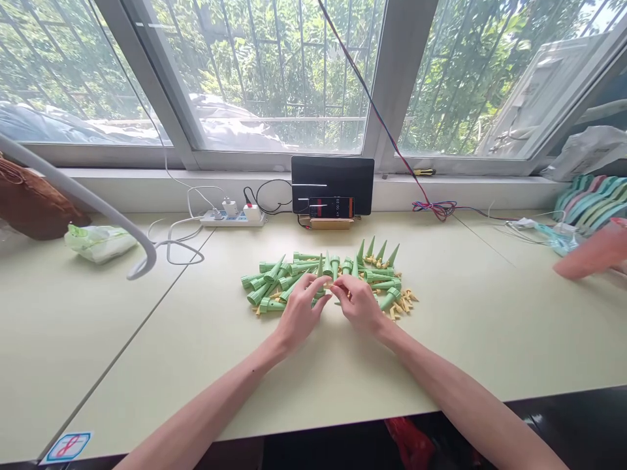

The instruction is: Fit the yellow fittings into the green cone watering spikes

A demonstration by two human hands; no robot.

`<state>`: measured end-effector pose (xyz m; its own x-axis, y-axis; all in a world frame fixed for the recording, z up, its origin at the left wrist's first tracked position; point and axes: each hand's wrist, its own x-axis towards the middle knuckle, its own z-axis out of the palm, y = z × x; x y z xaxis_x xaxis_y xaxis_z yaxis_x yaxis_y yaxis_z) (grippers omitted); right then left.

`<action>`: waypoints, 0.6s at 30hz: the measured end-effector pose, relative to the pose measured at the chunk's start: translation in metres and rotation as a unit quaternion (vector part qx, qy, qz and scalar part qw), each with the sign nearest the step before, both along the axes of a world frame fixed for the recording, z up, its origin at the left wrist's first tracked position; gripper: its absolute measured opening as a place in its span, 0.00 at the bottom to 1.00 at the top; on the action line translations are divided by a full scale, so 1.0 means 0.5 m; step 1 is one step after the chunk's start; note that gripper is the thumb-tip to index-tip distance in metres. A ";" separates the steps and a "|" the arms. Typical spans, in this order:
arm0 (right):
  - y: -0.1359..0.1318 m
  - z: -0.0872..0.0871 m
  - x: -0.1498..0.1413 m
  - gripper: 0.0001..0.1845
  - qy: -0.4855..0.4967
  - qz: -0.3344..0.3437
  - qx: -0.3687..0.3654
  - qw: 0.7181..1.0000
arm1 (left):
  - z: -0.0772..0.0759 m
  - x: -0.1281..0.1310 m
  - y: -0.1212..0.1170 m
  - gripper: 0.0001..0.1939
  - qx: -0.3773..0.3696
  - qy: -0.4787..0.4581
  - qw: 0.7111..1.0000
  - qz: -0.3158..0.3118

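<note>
My left hand (304,305) and my right hand (360,304) meet over the near edge of a pile of green plastic spikes. Both are closed in a pinch, fingertips almost touching. Something small and yellowish shows between them, too small to make out. Just behind my left fingers a green spike (320,265) points up; whether it is held I cannot tell. Hollow green spikes with ribbed collars (269,305) lie to the left. Several pointed ones (392,254) stand at the back right with yellow parts at their bases. Loose small yellow plastic pieces (405,303) are scattered on the right.
Behind the pile a phone (337,207) leans against a black tablet (333,176). A power strip (232,219) with cables sits back left, near a white curved stand (142,261) and a plastic packet (100,243). Red-blue wires (435,209) and a reddish object (592,251) are at right.
</note>
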<state>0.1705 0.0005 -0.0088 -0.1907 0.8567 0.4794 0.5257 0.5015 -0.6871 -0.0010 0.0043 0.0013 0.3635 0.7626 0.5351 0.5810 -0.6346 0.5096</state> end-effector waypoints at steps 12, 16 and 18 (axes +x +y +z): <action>-0.004 0.014 -0.003 0.14 0.038 0.004 -0.046 0.998 | -0.003 -0.002 0.000 0.17 0.020 0.007 1.000 0.001; -0.006 0.020 -0.004 0.15 0.058 0.007 -0.069 0.996 | -0.002 -0.002 -0.001 0.17 0.019 0.009 1.000 -0.002; -0.007 0.023 -0.004 0.16 0.062 0.006 -0.074 0.995 | -0.001 -0.002 -0.002 0.17 0.019 0.009 1.000 -0.005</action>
